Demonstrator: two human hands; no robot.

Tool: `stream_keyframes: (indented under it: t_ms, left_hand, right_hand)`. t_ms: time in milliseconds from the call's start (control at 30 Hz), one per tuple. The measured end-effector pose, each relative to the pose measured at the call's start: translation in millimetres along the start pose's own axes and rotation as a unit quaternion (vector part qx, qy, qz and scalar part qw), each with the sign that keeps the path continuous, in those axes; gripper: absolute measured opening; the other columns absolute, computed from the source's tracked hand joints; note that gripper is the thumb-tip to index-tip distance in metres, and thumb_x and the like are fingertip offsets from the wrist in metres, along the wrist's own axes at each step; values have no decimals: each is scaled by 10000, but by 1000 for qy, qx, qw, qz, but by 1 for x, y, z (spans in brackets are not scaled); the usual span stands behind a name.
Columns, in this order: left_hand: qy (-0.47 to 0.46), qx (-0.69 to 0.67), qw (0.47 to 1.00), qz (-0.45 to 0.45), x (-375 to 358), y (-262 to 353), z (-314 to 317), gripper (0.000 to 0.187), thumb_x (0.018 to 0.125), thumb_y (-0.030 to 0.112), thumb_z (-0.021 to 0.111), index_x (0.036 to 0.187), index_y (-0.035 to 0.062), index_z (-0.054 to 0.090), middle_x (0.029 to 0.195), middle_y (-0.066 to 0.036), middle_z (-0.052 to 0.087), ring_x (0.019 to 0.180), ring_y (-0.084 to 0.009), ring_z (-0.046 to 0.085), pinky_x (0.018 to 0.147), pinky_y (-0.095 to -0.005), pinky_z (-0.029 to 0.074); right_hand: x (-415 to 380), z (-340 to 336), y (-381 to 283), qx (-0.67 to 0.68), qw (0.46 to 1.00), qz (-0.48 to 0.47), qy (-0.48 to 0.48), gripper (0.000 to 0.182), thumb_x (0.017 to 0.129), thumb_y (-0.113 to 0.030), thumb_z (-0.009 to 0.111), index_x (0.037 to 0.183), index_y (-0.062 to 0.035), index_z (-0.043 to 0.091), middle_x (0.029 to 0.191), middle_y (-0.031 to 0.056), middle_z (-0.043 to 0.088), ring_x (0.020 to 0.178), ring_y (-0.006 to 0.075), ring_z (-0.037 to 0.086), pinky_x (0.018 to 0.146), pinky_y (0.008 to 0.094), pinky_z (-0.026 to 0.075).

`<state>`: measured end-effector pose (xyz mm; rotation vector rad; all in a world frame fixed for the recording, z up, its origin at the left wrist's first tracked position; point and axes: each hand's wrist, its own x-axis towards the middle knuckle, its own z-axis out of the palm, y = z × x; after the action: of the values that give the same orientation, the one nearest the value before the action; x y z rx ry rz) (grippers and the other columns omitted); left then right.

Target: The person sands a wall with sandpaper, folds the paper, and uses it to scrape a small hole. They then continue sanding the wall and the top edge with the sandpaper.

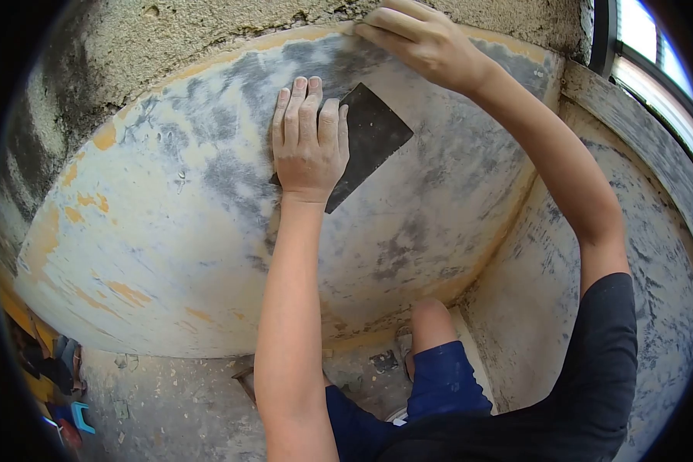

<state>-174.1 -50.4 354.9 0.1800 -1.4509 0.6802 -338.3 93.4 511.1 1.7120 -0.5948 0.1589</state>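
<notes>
My left hand (308, 142) lies flat, fingers stretched out and dusty, on a dark sheet that looks like sandpaper (373, 127). Part of the sheet is hidden under the palm, and it rests against a broad wall surface (208, 223) mottled white, grey and yellow. Higher up, my right hand (420, 38) is closed, its fingers bent together at the rough upper border of that surface. Whether those fingers hold anything or only touch the edge, I cannot make out.
Rough concrete (200, 38) runs above the smooth surface. A side wall (608, 254) meets it in a corner on the right, below a window (654, 46). My bent knee (431, 319) is close to the surface. A blue plastic object (82, 416) stands on the floor (169, 404).
</notes>
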Motion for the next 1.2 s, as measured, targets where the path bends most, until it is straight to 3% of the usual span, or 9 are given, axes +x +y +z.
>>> stream_keyframes:
  t_ms: [133, 200, 367, 433, 533, 633, 833, 1033, 1200]
  left_hand:
    - [5, 3, 1000, 2, -1, -1, 2, 155, 994, 196, 710, 1100, 103, 644, 1291, -112, 683, 1295, -318, 609, 1143, -483, 480]
    - [6, 0, 1000, -2, -1, -1, 3, 155, 995, 197, 709, 1100, 104, 644, 1290, -112, 683, 1296, -318, 608, 1143, -483, 480]
    - [6, -4, 1000, -2, -1, 0, 1, 151, 996, 199, 708, 1097, 105, 646, 1288, -107, 682, 1300, -312, 607, 1145, -481, 479]
    - [8, 0, 1000, -3, -1, 0, 1, 148, 997, 201, 706, 1096, 107, 648, 1287, -105, 682, 1297, -310, 609, 1145, -481, 478]
    - [11, -2, 1000, 0, -1, -1, 3, 150, 996, 202, 708, 1098, 110, 648, 1284, -106, 683, 1295, -313, 609, 1144, -483, 478]
    - [6, -4, 1000, -2, -1, -1, 2, 152, 994, 201, 710, 1100, 111, 649, 1282, -104, 683, 1295, -313, 610, 1143, -484, 477]
    - [9, 2, 1000, -2, -1, 0, 2, 147, 994, 201, 710, 1094, 112, 649, 1282, -100, 684, 1294, -309, 609, 1145, -480, 475]
    - [8, 2, 1000, 0, -1, -1, 3, 156, 988, 201, 716, 1095, 110, 648, 1294, -101, 684, 1288, -310, 612, 1143, -475, 476]
    - [8, 1, 1000, -1, 0, 0, 1, 155, 988, 198, 716, 1096, 109, 648, 1292, -102, 686, 1287, -307, 613, 1142, -476, 477]
  right_hand:
    - [5, -1, 1, 34, 999, -24, 16, 429, 761, -163, 627, 1134, 44, 675, 980, 103, 535, 851, 270, 552, 757, 367, 500]
    - [-12, -13, 3, -8, 1000, 7, -15, 431, 758, -161, 635, 1136, 38, 686, 975, 100, 535, 849, 270, 552, 749, 371, 503]
    - [-12, -3, 7, 5, 1000, -12, 29, 427, 762, -159, 632, 1138, 32, 696, 981, 98, 551, 845, 263, 562, 737, 375, 506]
    - [7, 1, 3, -4, 1000, -10, -27, 454, 767, -180, 624, 1155, 44, 694, 1007, 102, 568, 854, 264, 572, 737, 376, 510]
    - [-2, 4, 6, -6, 1000, -20, 10, 443, 773, -201, 618, 1138, 40, 693, 999, 100, 555, 861, 268, 565, 743, 377, 511]
    - [-18, -18, 5, -17, 1000, -17, -11, 420, 781, -205, 618, 1121, 31, 690, 959, 91, 515, 851, 266, 545, 750, 379, 507]
    - [9, 5, 7, 15, 999, -26, -11, 499, 770, -207, 620, 1191, 52, 689, 999, 93, 551, 861, 263, 561, 746, 376, 508]
    - [-19, -19, 8, -19, 999, -27, -27, 465, 775, -211, 610, 1153, 50, 686, 961, 96, 523, 844, 266, 550, 749, 378, 502]
    - [11, 4, 3, 18, 999, -25, -10, 462, 781, -194, 607, 1169, 43, 687, 975, 97, 543, 843, 270, 560, 744, 389, 507]
